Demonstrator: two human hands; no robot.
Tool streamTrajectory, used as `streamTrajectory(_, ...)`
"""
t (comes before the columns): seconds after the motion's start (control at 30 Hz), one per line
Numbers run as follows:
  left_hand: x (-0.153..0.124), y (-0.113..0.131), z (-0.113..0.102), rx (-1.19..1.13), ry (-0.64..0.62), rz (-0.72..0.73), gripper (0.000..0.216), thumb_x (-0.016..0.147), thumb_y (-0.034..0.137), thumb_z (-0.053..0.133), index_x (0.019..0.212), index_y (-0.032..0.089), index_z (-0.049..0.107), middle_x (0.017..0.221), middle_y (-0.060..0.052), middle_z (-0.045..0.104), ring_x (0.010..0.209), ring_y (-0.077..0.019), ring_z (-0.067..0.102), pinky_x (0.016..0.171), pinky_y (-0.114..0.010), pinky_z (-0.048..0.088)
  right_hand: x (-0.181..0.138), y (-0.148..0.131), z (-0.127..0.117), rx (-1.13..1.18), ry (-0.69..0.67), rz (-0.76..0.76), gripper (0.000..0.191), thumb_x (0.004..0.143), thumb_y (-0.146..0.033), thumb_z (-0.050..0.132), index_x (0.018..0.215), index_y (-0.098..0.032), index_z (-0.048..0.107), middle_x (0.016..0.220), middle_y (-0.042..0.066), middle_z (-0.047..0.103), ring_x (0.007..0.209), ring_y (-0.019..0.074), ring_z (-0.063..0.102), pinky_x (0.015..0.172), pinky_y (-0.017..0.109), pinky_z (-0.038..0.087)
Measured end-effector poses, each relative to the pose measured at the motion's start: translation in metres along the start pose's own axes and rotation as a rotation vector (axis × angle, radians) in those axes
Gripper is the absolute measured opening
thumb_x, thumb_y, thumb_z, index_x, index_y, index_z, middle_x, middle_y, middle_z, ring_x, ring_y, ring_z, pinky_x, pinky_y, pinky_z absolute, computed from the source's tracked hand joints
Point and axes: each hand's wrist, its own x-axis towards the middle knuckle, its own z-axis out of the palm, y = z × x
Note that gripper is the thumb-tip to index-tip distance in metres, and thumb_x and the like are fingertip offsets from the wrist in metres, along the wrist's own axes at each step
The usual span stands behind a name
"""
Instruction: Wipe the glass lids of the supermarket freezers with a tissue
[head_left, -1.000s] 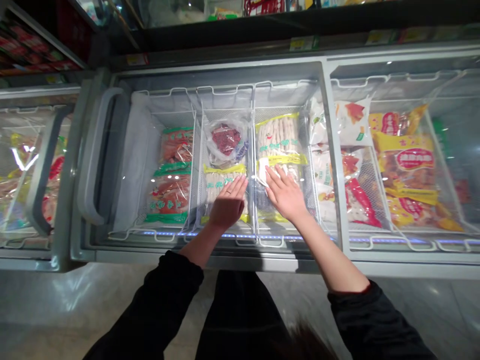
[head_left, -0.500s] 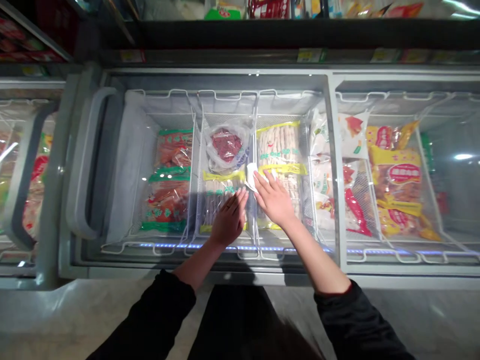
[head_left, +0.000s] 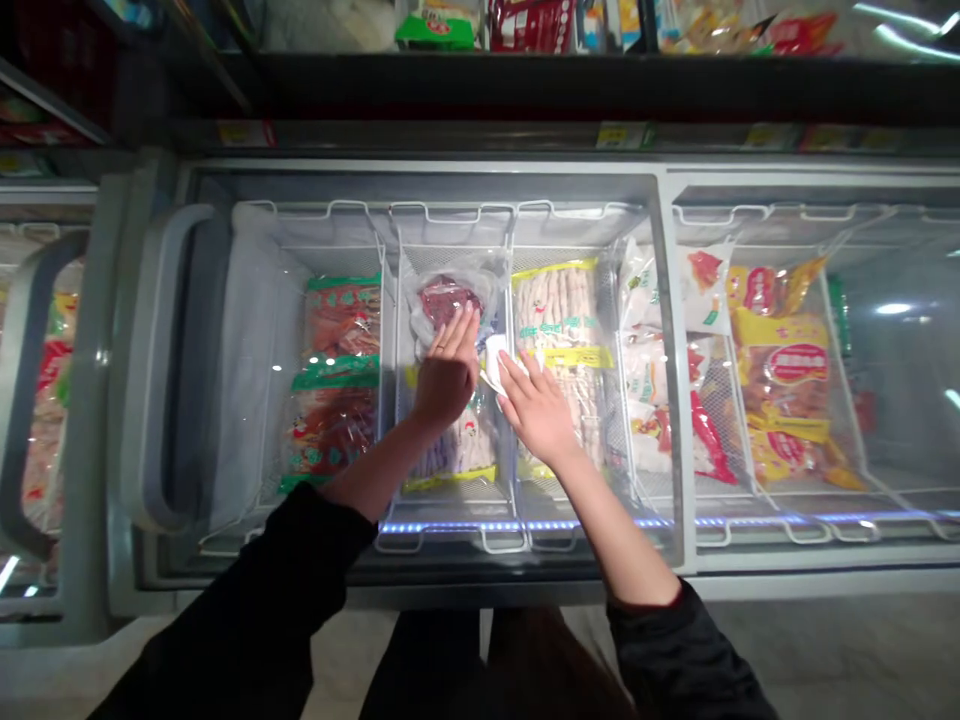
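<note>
My right hand [head_left: 538,408] lies flat on a white cloth [head_left: 495,362], pressing it against the clear lid [head_left: 259,350] of a chest freezer. Part of the cloth is hidden under the fingers. To its left, my left hand [head_left: 448,370] rests with fingers stretched out and nothing in it. Below that hand, a bag of dark red meat [head_left: 442,297] and a yellow-edged pack [head_left: 457,455] are partly covered. Beneath the right hand, pale stick-shaped food in yellow-edged packs [head_left: 555,300] fills another wire basket.
Red-brown meat packs with green edges [head_left: 337,400] lie in the left basket. White bags [head_left: 645,370] and yellow bags [head_left: 784,360] are on the right. A grey handle [head_left: 154,370] runs up the lid's left side. Shelves with packaged goods [head_left: 439,28] stand behind.
My left hand has slid away from me over the lid, up to the bag of red meat. My right hand and the cloth have shifted slightly left. The view has tilted a little.
</note>
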Motion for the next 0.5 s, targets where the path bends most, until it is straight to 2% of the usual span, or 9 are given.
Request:
streamTrajectory(0.1,0.038,-0.016,0.008,0.090,-0.030,-0.008,0.067,0.105,0.010,0.037,0.171,0.017,0.036,0.174,-0.010,0.045,0.164,-0.0255,0.038,0.137,-0.051,0.035,-0.013,0.025,-0.005,-0.028,0.028,0.117,0.057,0.114,-0.036,0.033,0.168,-0.022,0.045,0.177,0.005,0.040,0.167,0.0314,0.030,0.131,0.059,0.037)
streamTrajectory(0.2,0.062,-0.023,0.015,0.150,-0.086,-0.046,0.062,0.107,0.014,0.040,0.169,0.014,0.041,0.175,-0.011,0.043,0.165,-0.0270,0.037,0.138,-0.050,0.032,0.025,0.044,-0.006,-0.010,0.110,0.274,0.061,0.114,-0.038,0.030,0.171,-0.020,0.039,0.178,0.007,0.038,0.168,0.0345,0.026,0.130,0.065,0.036)
streamTrajectory(0.27,0.071,-0.024,0.018,0.182,-0.114,-0.079,0.061,0.108,0.017,0.041,0.169,0.012,0.040,0.176,-0.012,0.041,0.165,-0.0278,0.036,0.138,-0.051,0.032,0.060,0.041,-0.006,0.013,0.154,0.316,0.063,0.113,-0.038,0.028,0.174,-0.021,0.034,0.179,0.007,0.036,0.168,0.0357,0.025,0.131,0.069,0.033)
streamTrajectory(0.37,0.075,-0.024,0.020,0.216,-0.103,-0.095,0.060,0.109,0.017,0.038,0.169,0.010,0.040,0.176,-0.013,0.040,0.165,-0.0266,0.035,0.138,-0.048,0.031,0.084,0.022,-0.004,0.021,0.145,0.221,0.063,0.113,-0.037,0.029,0.174,-0.021,0.033,0.179,0.006,0.035,0.168,0.0341,0.026,0.134,0.066,0.029)
streamTrajectory(0.43,0.073,-0.024,0.020,0.217,-0.081,-0.081,0.061,0.109,0.015,0.036,0.169,0.010,0.039,0.175,-0.013,0.041,0.165,-0.0254,0.036,0.138,-0.047,0.031,0.071,0.014,-0.005,0.010,0.099,0.138,0.061,0.113,-0.038,0.031,0.173,-0.023,0.036,0.179,0.004,0.036,0.168,0.0319,0.028,0.135,0.061,0.031)
streamTrajectory(0.5,0.072,-0.023,0.019,0.203,-0.065,-0.062,0.062,0.108,0.013,0.037,0.170,0.011,0.038,0.174,-0.013,0.043,0.164,-0.0254,0.037,0.138,-0.049,0.033,0.045,0.017,-0.009,-0.009,0.056,0.112,0.059,0.114,-0.037,0.032,0.171,-0.024,0.040,0.177,0.003,0.040,0.167,0.0303,0.030,0.133,0.058,0.034)
